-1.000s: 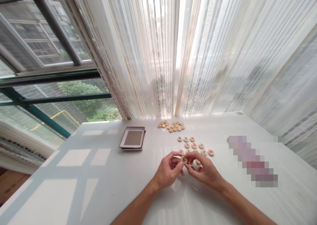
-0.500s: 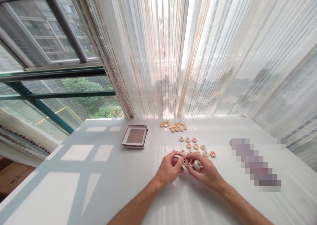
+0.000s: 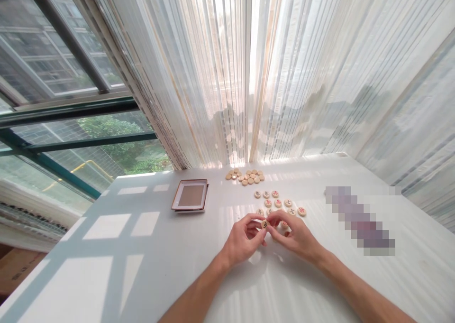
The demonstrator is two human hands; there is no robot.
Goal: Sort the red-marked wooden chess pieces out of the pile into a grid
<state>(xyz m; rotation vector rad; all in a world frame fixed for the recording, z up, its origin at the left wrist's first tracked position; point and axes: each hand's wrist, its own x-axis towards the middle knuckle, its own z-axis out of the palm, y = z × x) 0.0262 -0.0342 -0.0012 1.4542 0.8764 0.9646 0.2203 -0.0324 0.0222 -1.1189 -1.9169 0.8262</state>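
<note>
Between the fingertips of both hands is one round wooden Chinese chess piece (image 3: 265, 224), its black character facing me. My left hand (image 3: 243, 237) pinches it from the left. From the right, my right hand (image 3: 293, 233) grips the same piece with thumb and fingers. Just beyond the hands lie face-up pieces in rows, among them a red-marked piece (image 3: 302, 211) and a black-marked piece (image 3: 287, 203). My right hand partly covers several pieces close to it, including another red-marked piece (image 3: 284, 225).
Farther back on the white table (image 3: 159, 275) lies a cluster of blank-side-up pieces (image 3: 250, 176). A shallow box (image 3: 191, 195) sits to the left of them. A blurred-out long object (image 3: 359, 221) lies on the right. Striped curtains (image 3: 234, 76) hang behind the table.
The held piece has been turned so its character shows more plainly, with both hands still on it. The whole view has shifted and tilted slightly.
</note>
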